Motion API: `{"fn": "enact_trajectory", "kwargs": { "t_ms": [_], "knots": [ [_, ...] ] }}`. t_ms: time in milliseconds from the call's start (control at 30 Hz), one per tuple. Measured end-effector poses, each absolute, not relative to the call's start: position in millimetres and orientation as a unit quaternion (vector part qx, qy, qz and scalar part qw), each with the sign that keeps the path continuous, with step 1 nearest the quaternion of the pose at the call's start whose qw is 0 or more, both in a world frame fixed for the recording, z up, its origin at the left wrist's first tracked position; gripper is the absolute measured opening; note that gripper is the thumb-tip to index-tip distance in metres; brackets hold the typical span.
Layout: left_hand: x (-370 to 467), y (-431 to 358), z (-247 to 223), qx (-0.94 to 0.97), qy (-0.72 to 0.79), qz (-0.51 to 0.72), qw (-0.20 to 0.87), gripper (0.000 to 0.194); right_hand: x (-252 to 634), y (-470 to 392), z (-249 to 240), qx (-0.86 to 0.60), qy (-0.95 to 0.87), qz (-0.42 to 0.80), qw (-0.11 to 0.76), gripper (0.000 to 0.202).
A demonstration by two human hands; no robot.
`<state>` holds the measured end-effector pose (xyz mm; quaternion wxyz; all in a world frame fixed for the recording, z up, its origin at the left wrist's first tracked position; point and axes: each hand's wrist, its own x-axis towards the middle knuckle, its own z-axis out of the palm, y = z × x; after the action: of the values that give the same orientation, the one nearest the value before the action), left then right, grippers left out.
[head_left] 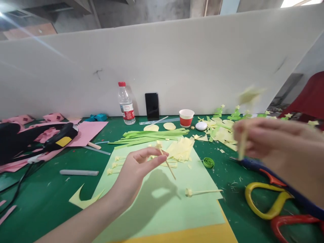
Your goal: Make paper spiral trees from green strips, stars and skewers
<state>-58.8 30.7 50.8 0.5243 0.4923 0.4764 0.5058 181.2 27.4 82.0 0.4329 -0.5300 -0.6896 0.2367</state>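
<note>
Between thumb and fingertips, my left hand pinches a pale yellow paper flower by its thin stem, the small head up and the stem slanting down to the right. My right hand, smeared by motion, is raised at the right with its fingers closed. A blurred pale yellow paper flower on a stem sticks out above and below those fingers. Under my left hand lies light green paper. One similar flower rests on its right part, and several more lie at its left.
Scissors and a blue-handled tool lie below my right hand. Behind are green strips, a bottle, a phone, a paper cup and paper scraps. A glue stick and pink paper lie left.
</note>
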Motion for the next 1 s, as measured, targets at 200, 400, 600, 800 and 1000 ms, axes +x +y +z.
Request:
{"fn": "enact_trajectory", "kwargs": {
  "t_ms": [200,400,600,800,1000],
  "knots": [
    [-57.7,18.5,61.7,0.61,0.441,0.412,0.513,0.009,145.7,18.2,79.4,-0.488,-0.629,0.448,0.408,0.017],
    [-56.3,11.7,60.7,0.561,0.413,0.414,0.586,0.009,145.6,15.0,77.9,-0.461,-0.66,0.449,0.388,0.017],
    [-57.6,9.1,60.7,0.537,0.415,0.46,0.573,0.008,143.0,14.6,76.7,-0.447,-0.678,0.433,0.391,0.015],
    [-58.8,-8.4,42.0,0.464,0.46,0.45,0.609,0.007,134.4,23.8,72.7,-0.443,-0.725,0.362,0.384,0.018],
    [-60.7,-15.7,13.4,0.391,0.477,0.442,0.651,0.009,81.3,73.5,61.9,-0.445,-0.809,0.269,0.275,0.01]
  ]
}}
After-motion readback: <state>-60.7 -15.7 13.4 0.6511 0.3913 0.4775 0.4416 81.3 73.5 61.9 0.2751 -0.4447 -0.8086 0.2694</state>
